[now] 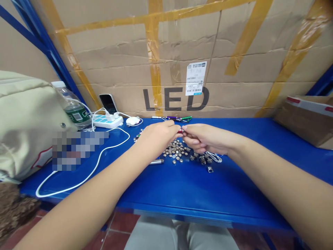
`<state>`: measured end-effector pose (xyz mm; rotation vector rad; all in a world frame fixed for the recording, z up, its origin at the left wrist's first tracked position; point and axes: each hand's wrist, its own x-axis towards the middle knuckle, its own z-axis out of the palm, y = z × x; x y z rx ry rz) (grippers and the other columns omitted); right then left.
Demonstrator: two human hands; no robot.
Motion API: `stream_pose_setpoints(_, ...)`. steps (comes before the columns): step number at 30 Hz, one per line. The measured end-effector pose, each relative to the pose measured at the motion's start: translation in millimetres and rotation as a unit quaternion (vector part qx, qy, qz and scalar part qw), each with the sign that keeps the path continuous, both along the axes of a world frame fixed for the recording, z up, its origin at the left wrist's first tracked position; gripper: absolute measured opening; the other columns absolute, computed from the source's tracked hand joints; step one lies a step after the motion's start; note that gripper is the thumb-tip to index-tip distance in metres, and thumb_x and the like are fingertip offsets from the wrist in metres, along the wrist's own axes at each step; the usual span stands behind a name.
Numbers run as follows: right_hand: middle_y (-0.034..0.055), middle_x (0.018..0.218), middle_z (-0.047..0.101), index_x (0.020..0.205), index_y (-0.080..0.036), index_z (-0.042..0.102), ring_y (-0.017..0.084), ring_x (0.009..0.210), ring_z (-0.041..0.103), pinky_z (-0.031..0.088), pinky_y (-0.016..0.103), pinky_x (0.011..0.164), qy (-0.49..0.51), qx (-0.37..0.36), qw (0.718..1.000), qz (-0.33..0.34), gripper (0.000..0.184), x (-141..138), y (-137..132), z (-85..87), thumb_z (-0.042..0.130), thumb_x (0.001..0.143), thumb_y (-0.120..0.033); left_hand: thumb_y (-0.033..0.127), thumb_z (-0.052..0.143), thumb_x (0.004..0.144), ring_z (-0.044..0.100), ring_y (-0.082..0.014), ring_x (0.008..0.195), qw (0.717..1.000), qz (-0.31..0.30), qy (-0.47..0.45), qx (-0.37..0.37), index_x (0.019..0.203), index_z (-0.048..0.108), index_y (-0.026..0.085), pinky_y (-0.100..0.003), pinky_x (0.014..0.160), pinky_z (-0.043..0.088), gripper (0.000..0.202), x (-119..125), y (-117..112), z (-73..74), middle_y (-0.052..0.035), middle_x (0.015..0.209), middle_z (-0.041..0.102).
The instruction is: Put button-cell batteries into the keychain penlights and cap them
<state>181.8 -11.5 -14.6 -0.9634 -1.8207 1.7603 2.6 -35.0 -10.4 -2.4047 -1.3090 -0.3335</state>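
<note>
The left hand (158,134) and right hand (201,138) both pinch a small red piece (180,131) from either end, steadying it just above the heap of button cells (177,152) on the blue shelf (182,187).

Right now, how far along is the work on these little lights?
Apparently done: a few coloured lights lie at the back. In hand: left hand and right hand pinch one red piece between them. Left: a pile of button cells, a silver tube and loose metal parts on the shelf.
</note>
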Motion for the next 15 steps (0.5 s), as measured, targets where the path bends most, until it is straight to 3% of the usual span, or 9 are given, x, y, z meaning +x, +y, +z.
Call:
stream_pose_setpoints(5,-0.0089,0.053,0.026,0.069,-0.021,0.039,0.007,0.044,0.013,0.019,0.019,0.039,-0.033,-0.006,0.999,-0.033,0.033,-3,-2,0.2,0.027,0.099,-0.025,0.038,0.046,0.099,0.063,-0.0217,0.086,0.998,0.006,-0.036,-0.059,0.099,0.069,0.015,-0.029,0.068,0.044,0.033,1,5,-4.6,-0.0088,0.093,0.066)
stream_pose_setpoints(7,-0.0085,0.055,0.029,0.070,-0.021,0.039,0.007,0.044,0.018,0.022,0.020,0.041,-0.042,0.038,0.998,-0.037,0.031,-2,-2,-1.0,0.028,0.099,-0.024,0.038,0.045,0.100,0.061,-0.0213,0.087,0.992,-0.018,-0.078,-0.093,0.096,0.069,0.014,-0.030,0.072,0.043,0.033,-1,7,-5.9,-0.0085,0.091,0.066)
stream_pose_setpoints(9,-0.0075,0.058,0.036,0.074,-0.021,0.041,0.007,0.045,0.027,0.028,0.021,0.044,-0.065,0.128,0.989,-0.041,0.026,-1,-1,-3.3,0.033,0.098,-0.025,0.037,0.045,0.099,0.058,-0.0180,0.080,0.975,-0.049,-0.148,-0.161,0.087,0.067,0.015,-0.029,0.071,0.042,0.034,-5,9,-5.3,-0.0052,0.082,0.064)
stream_pose_setpoints(11,-0.0062,0.061,0.043,0.078,-0.022,0.045,0.008,0.049,0.036,0.034,0.023,0.049,-0.115,0.237,0.963,-0.052,0.021,0,0,-5.8,0.039,0.097,-0.027,0.040,0.045,0.099,0.051,-0.0128,0.064,0.931,-0.060,-0.236,-0.273,0.080,0.064,0.015,-0.026,0.062,0.039,0.037,-10,10,-2.6,-0.0003,0.069,0.057)
stream_pose_setpoints(15,-0.0033,0.067,0.052,0.082,-0.022,0.048,0.011,0.059,0.045,0.038,0.026,0.059,-0.145,0.382,0.912,-0.047,0.020,1,-1,-6.7,0.039,0.097,-0.031,0.050,0.045,0.096,0.030,-0.0060,0.046,0.773,-0.083,-0.389,-0.494,0.091,0.065,0.016,-0.021,0.046,0.028,0.040,-22,9,4.1,0.0058,0.062,0.037)
